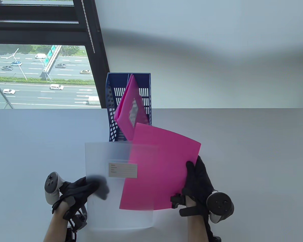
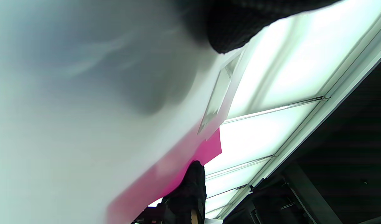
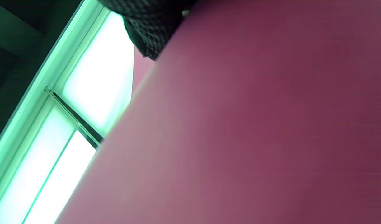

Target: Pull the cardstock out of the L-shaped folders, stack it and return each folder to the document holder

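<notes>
A frosted clear L-shaped folder [image 1: 103, 156] with a small label [image 1: 123, 170] is held above the table. My left hand [image 1: 78, 191] grips its lower left edge, fingers behind the plastic. A pink cardstock sheet [image 1: 164, 161] sticks out of the folder to the right, tilted. My right hand [image 1: 197, 179] pinches the sheet's right edge. The blue document holder [image 1: 113, 100] stands behind, with a pink folder [image 1: 127, 111] leaning in it. The left wrist view shows the folder [image 2: 84, 124] and a pink corner [image 2: 210, 149] from below. Pink cardstock [image 3: 256, 124] fills the right wrist view.
The grey table [image 1: 255, 151] spreads wide on both sides. A window [image 1: 40, 75] with a dark frame lies beyond the table's far left edge. The white wall stands behind the holder.
</notes>
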`<state>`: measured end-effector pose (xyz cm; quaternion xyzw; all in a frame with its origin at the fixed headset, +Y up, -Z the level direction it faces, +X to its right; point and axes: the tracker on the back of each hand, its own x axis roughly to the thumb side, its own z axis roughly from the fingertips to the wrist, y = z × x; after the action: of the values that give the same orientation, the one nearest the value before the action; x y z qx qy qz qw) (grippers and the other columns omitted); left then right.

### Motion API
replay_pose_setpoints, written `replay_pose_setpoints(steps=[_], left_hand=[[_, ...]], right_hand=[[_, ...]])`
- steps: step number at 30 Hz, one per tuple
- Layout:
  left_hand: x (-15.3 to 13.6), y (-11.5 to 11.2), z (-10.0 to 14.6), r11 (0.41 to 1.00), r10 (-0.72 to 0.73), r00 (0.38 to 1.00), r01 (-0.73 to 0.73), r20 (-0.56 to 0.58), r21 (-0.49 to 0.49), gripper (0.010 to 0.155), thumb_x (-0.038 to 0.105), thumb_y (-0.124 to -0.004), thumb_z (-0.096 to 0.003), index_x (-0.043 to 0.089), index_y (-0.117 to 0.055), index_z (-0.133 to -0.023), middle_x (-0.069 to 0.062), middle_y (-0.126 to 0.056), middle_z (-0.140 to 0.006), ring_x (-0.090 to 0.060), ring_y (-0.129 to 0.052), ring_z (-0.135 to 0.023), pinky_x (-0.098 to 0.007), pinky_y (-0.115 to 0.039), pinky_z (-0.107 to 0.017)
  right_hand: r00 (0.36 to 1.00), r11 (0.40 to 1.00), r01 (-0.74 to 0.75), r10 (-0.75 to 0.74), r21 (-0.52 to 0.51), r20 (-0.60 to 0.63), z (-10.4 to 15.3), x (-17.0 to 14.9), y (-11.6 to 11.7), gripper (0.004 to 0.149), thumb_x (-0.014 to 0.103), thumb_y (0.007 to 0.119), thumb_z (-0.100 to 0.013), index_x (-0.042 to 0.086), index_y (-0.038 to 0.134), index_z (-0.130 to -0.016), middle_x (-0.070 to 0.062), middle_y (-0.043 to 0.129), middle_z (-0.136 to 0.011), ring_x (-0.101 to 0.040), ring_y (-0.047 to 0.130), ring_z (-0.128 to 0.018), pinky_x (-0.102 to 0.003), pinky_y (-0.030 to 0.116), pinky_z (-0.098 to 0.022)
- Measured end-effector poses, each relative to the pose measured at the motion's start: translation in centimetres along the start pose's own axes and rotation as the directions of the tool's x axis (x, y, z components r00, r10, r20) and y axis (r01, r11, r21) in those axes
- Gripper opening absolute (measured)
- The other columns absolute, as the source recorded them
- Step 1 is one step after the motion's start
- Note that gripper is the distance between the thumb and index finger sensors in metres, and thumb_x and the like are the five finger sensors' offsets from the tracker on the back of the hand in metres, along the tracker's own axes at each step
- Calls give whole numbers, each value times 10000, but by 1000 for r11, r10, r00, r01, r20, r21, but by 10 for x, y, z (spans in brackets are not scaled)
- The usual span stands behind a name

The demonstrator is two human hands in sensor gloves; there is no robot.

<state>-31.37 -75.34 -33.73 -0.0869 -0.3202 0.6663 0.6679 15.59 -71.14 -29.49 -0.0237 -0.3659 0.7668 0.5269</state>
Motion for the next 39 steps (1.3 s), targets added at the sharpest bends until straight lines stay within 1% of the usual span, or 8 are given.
replay_pose_setpoints(steps=[6,13,20,25,27,33,38,39], left_hand=[[0,7,4,1000,10,1000,-10,-2,13,439,381,-734,-603,142,-804,-964,-64,-965,-789,-275,-1096,-586,-486,-794,-612],[1,18,10,999,19,1000,-19,5,32,437,386,-734,-603,148,-806,-963,-44,-967,-790,-273,-1095,-587,-484,-794,-614],[1,22,13,998,44,999,-45,24,50,437,391,-732,-606,150,-807,-962,-39,-968,-786,-265,-1097,-583,-480,-796,-615],[1,22,13,997,47,998,-48,29,54,437,392,-732,-606,150,-805,-963,-39,-967,-788,-264,-1097,-584,-480,-796,-616],[1,22,13,997,50,998,-52,32,60,436,391,-732,-606,151,-805,-962,-37,-967,-788,-264,-1097,-584,-480,-796,-615],[3,20,12,995,63,997,-66,40,70,437,391,-732,-606,150,-805,-963,-38,-966,-789,-264,-1096,-585,-480,-796,-615],[2,19,11,996,66,997,-68,32,60,435,391,-732,-607,151,-804,-963,-38,-966,-788,-263,-1096,-584,-480,-796,-615],[2,19,11,996,66,997,-68,31,61,436,391,-732,-607,150,-804,-963,-37,-966,-788,-262,-1095,-585,-480,-796,-615]], right_hand=[[983,980,-186,186,-70,-8,-10,-11,-28,486,384,814,-598,246,679,-1044,9,927,-769,-80,937,-321,-408,763,-592],[933,937,-349,348,2,-95,-19,-16,-47,483,379,823,-594,235,700,-1039,4,935,-761,-78,934,-309,-411,766,-587],[861,889,-435,457,142,-226,-18,-34,-31,536,344,839,-585,218,648,-1070,-23,904,-818,-116,943,-366,-445,731,-618],[790,829,-484,552,281,-268,-14,-48,-13,735,306,868,-570,262,408,-1142,-54,737,-996,-179,902,-545,-496,609,-703],[769,805,-486,579,340,-270,-12,-55,-5,734,299,861,-573,285,399,-1144,-68,671,-1046,-210,870,-620,-519,549,-728],[667,681,-531,703,504,-246,-9,-68,12,633,319,862,-573,261,556,-1124,-127,546,-1119,-289,732,-805,-554,385,-760],[485,432,-542,861,721,-152,-5,-78,29,611,421,841,-575,270,601,-1116,-83,287,-1195,-352,363,-981,-542,142,-747],[502,448,-526,850,723,-161,-4,-79,29,608,432,806,-590,290,559,-1127,-77,291,-1196,-347,368,-981,-542,150,-748]])
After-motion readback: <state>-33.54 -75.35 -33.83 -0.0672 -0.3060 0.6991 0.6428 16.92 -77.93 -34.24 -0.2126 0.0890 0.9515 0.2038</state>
